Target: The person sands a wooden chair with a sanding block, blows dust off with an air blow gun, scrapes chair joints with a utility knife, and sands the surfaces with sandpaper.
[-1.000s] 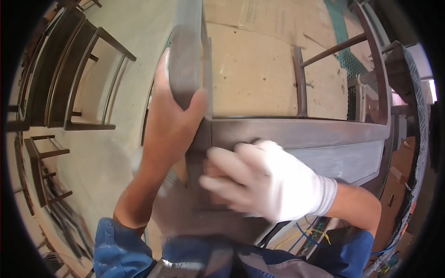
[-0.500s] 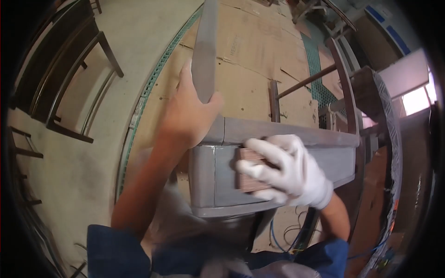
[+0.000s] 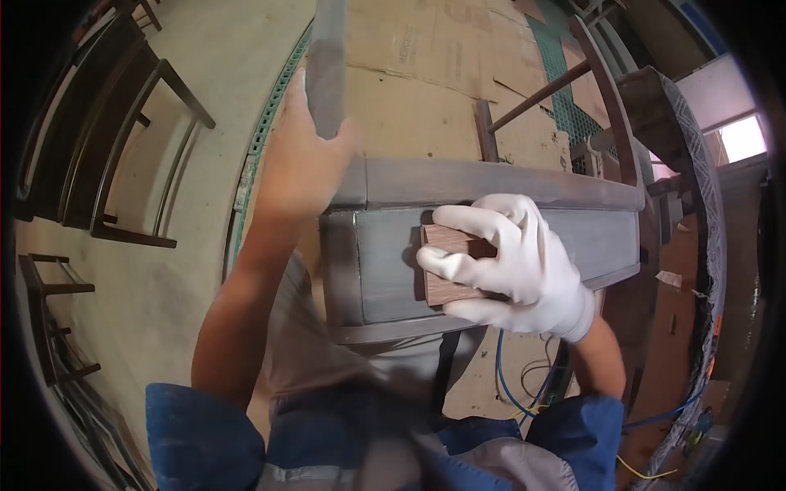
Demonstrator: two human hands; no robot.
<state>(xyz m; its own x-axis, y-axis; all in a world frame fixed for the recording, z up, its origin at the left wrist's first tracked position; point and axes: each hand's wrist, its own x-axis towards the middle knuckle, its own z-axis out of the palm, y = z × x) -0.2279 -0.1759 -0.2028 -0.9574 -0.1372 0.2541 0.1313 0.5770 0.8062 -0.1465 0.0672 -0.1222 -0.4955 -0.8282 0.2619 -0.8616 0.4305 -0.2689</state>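
Note:
A grey unfinished wooden chair frame [image 3: 508,184] lies across my lap, its flat panel facing up. My bare left hand [image 3: 303,164] grips the frame's upright post near the corner joint. My right hand [image 3: 512,262], in a white glove, is shut on a reddish-brown sanding block [image 3: 446,266] pressed flat on the grey panel, a little left of its middle. The block's right part is hidden under my gloved fingers.
Dark chair frames [image 3: 115,164] stand on the concrete floor at the left. Cardboard sheets [image 3: 426,90] cover the floor ahead, beside a green strip [image 3: 266,123]. Blue and yellow hoses [image 3: 516,385] lie on the floor at the lower right.
My gloved right hand with the block has slid along the panel. The view has shifted, and my left hand stays gripped on the post.

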